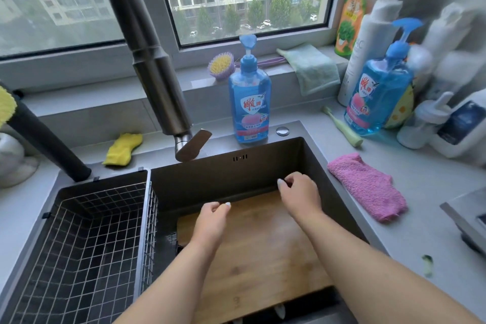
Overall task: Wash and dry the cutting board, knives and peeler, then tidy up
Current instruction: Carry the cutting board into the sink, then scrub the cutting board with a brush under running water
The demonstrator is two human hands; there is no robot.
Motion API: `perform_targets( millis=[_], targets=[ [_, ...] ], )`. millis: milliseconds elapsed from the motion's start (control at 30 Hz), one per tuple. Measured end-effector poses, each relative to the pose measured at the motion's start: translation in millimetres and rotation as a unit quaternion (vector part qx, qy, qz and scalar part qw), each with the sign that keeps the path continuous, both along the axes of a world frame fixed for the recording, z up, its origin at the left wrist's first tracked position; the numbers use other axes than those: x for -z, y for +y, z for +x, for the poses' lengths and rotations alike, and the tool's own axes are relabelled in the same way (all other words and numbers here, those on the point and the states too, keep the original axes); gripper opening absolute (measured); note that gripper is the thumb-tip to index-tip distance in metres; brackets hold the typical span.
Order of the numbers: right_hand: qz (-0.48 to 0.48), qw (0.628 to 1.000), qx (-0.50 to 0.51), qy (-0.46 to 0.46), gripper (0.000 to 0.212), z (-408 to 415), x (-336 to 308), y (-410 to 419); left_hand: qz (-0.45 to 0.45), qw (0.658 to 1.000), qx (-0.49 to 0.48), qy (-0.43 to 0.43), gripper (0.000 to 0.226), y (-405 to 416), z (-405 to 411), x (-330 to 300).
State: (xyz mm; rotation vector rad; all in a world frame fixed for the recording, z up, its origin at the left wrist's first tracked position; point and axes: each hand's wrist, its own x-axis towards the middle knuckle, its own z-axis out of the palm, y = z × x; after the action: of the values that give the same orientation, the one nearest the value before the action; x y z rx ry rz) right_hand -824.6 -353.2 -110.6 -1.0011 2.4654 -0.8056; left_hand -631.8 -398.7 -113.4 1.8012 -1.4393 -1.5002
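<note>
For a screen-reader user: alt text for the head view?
Two bare hands, left hand and right hand, hover with loosely curled fingers over a wooden cutting board lying in a dark sink beneath the faucet.

A wire basket [86, 231] sits in the left part of the sink [263, 155], under a dark faucet [155, 60]. On the table [420, 192] lie a yellow sponge [123, 149], a pink cloth [368, 187] and a green toothbrush [342, 126]. Two blue dish soap bottles [249, 102] [378, 97] stand behind the sink. A green towel [313, 68] and purple brush [221, 66] rest on the windowsill.
</note>
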Motion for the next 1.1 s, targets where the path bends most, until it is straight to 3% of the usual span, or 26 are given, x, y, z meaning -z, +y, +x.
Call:
perform_targets(
  millis=[100, 167, 233, 400, 667, 767, 867, 933, 1000, 1100],
  targets=[
    [-0.066, 0.992, 0.04, 0.097, 0.03, -40.5, -41.6, -10.6, -0.072, 0.997, 0.008, 0.014, 0.033, -3.3, -17.1, -35.4],
    [-0.05, 0.985, 0.068, 0.149, 0.033, -73.9, -60.8, -15.4, -0.105, 0.994, 0.016, 0.021, 0.029, -6.9, -27.2, -52.7],
    [0.02, 0.981, 0.083, 0.176, 0.039, -104.4, -70.3, -16.9, -0.132, 0.991, 0.019, 0.021, 0.027, -10.3, -35.4, -66.6],
    [0.225, 0.963, 0.033, 0.146, 0.044, -147.1, -62.9, -20.7, -0.208, 0.978, -0.001, 0.016, 0.022, -21.0, -41.4, -83.8],
    [0.307, 0.938, 0.003, 0.161, 0.04, -176.6, -48.2, -36.1, -0.316, 0.944, -0.046, -0.081, 0.006, -55.4, -18.8, -106.8],
    [0.224, 0.956, 0.028, 0.188, 0.034, -177.3, -50.5, -36.3, -0.273, 0.956, -0.028, -0.101, 0.007, -75.7, -12.5, -108.2],
    [0.047, 0.975, 0.039, 0.212, 0.023, -146.4, -65.7, -31.2, -0.26, 0.953, 0.044, -0.147, 0.029, -94.7, -6.6, -99.0],
    [-0.083, 0.971, 0.021, 0.225, 0.017, -107.1, -84.0, -24.9, -0.264, 0.952, 0.054, -0.147, 0.032, -102.4, -3.2, -95.4],
    [-0.186, 0.967, 0.012, 0.175, 0.015, -61.7, -101.9, -16.5, -0.263, 0.952, 0.058, -0.144, 0.028, -102.7, -1.2, -97.1],
    [-0.269, 0.962, 0.048, 0.005, 0.023, 2.4, -116.6, 3.5, -0.277, 0.944, 0.086, -0.158, 0.02, -102.2, 1.0, -100.1]
  ],
)
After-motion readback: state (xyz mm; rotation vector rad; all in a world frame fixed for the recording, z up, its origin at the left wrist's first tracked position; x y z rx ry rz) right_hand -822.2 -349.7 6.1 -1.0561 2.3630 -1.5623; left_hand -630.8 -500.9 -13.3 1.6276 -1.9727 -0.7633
